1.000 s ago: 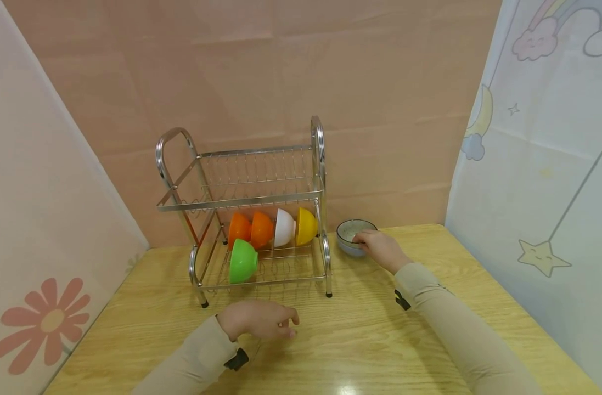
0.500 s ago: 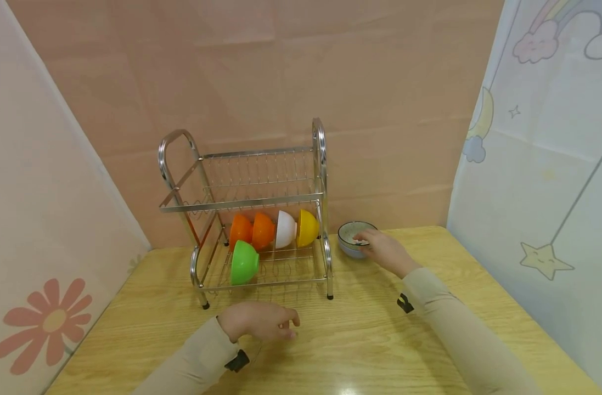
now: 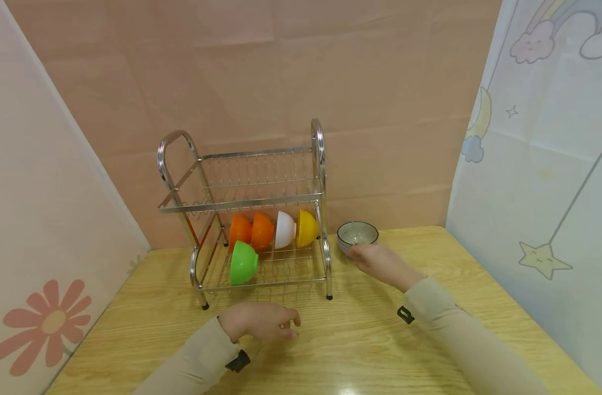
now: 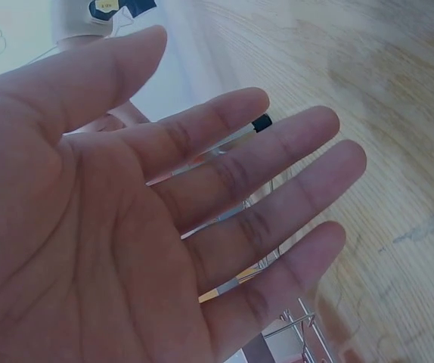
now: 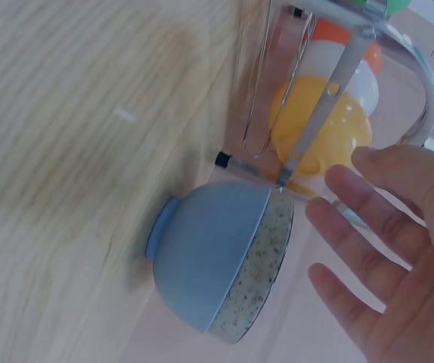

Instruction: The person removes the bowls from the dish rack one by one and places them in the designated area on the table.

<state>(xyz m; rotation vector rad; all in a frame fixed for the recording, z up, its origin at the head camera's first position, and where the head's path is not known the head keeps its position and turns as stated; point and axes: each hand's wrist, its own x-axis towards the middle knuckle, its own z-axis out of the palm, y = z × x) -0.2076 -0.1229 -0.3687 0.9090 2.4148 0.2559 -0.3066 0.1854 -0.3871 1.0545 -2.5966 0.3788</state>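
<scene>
At the right of the rack stands a speckled grey bowl with a dark rim, apparently nested in a pale blue bowl. My right hand is just in front of them, its fingers spread and apart from the rim in the right wrist view. Low over the table, before the rack, my left hand holds nothing; the left wrist view shows its palm with straight fingers.
A two-tier metal dish rack stands at the back. Its lower tier bears two orange bowls, a white bowl, a yellow bowl and a green bowl, all on their sides. Cloth walls close off the wooden table.
My right hand has drawn its fingers out of the speckled bowl and come back toward me, in front of the rim. The bowls and my left hand have stayed put.
</scene>
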